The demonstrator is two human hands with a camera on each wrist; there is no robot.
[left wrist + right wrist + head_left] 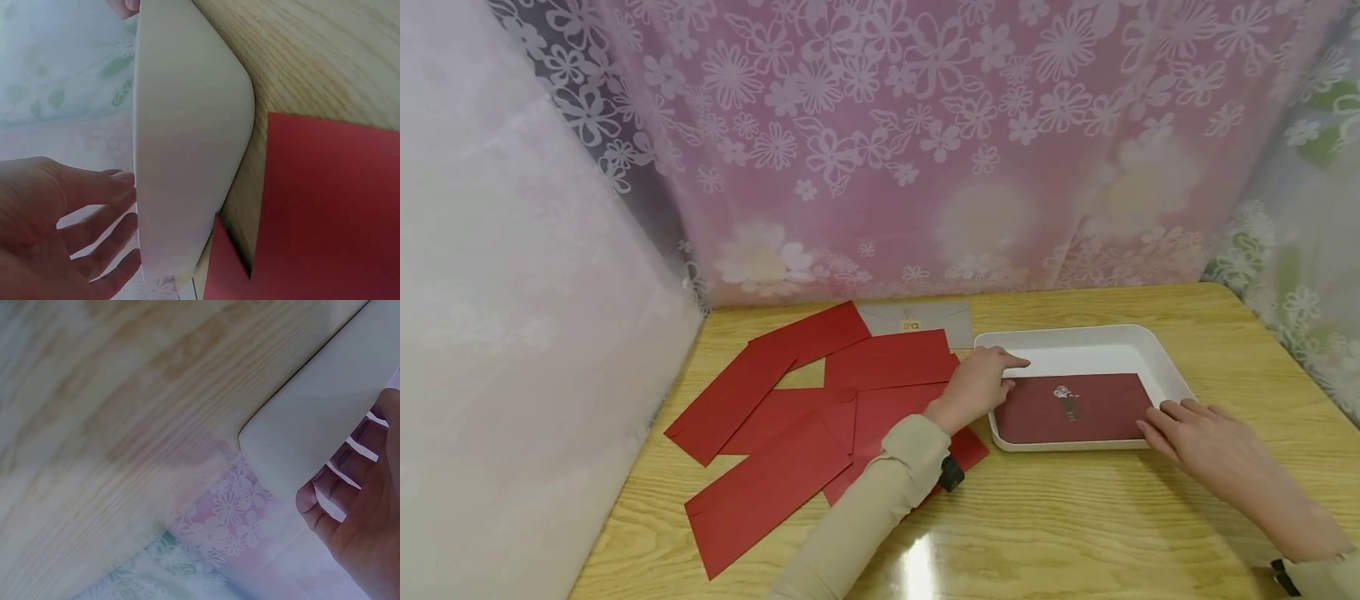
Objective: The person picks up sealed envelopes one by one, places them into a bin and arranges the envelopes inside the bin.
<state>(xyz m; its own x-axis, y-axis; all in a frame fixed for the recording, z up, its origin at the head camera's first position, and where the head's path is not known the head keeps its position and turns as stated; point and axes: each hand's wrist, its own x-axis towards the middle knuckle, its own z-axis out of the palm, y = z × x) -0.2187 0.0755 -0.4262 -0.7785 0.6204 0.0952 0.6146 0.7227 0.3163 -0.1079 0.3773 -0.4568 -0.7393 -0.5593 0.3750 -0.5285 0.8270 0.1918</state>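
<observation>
A dark red envelope (1037, 408) with a small floral print lies face up in the white tray (1067, 337), along its near side. My left hand (973, 385) reaches over the tray's left rim, its index finger extended and its thumb by the envelope's left end. On the opposite side, my right hand (1198, 433) lies over the right rim, fingertips at the envelope's right end. Both wrist views show loosely bent fingers reaching past the rim of the tray (181, 137); the tray wall hides their tips. Whether they touch the envelope cannot be seen.
Several bright red envelopes (767, 492) overlap on the left of the wooden table (1037, 525), some close to the tray. A grey envelope (940, 317) lies behind them. Floral curtains (880, 167) stand at the back and both sides.
</observation>
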